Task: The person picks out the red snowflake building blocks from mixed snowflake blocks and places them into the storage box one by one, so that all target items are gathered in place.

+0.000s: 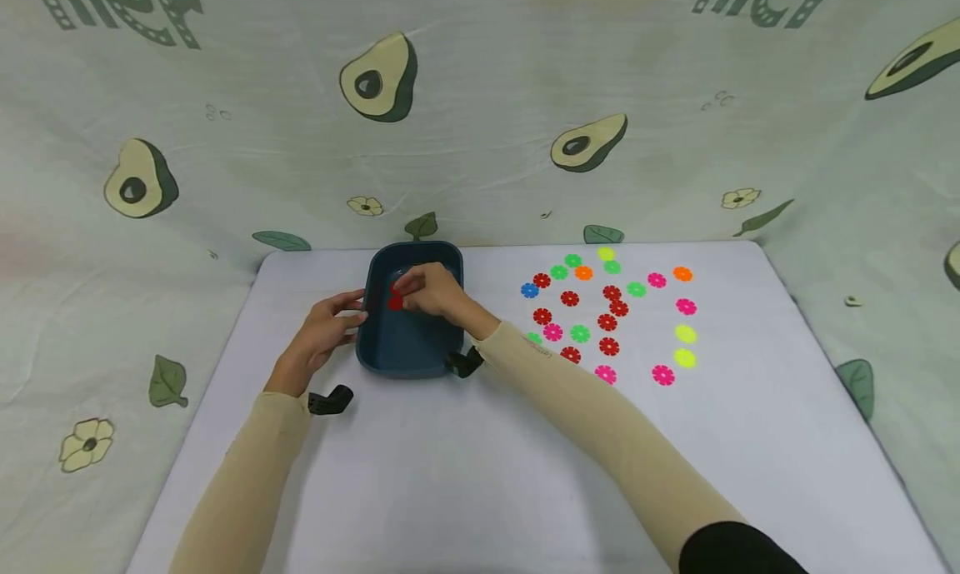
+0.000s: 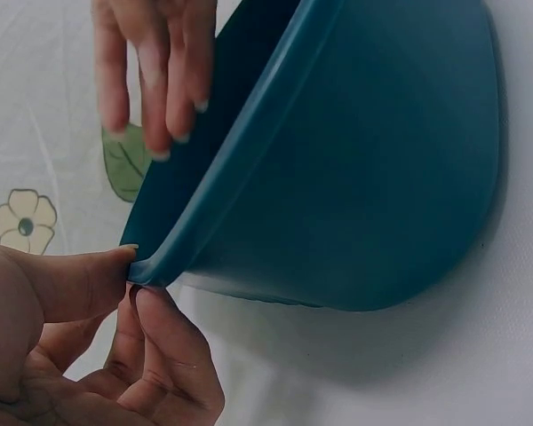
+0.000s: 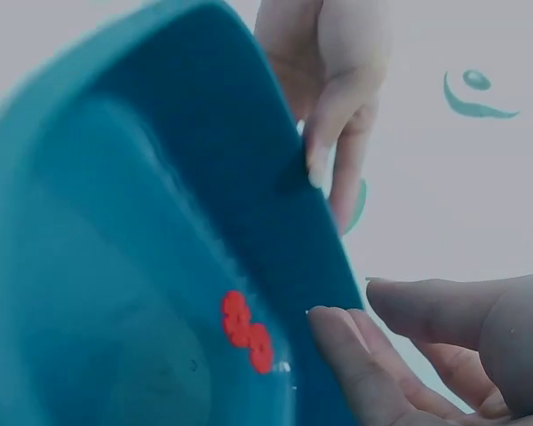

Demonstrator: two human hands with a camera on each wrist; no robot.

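A dark blue plastic tub [image 1: 411,351] stands at the back of the table, left of the middle. My left hand [image 1: 321,334] pinches its left rim between thumb and fingers, as the left wrist view shows at the tub's wall [image 2: 364,151]. Over the tub's inside hovers my right hand [image 1: 433,291]. In the right wrist view its thumb [image 3: 435,311] and fingers are apart, with nothing between them. Two small red flower-shaped discs [image 3: 236,319] lie against each other on the tub's floor near one wall.
To the right of the tub, many flat flower-shaped discs are scattered on the white table [image 1: 465,474]: red [image 1: 609,346], green [image 1: 580,333], pink [image 1: 663,375], orange [image 1: 682,274], yellow [image 1: 685,358] and one blue [image 1: 529,291]. An avocado-print cloth [image 1: 480,174] hangs behind.
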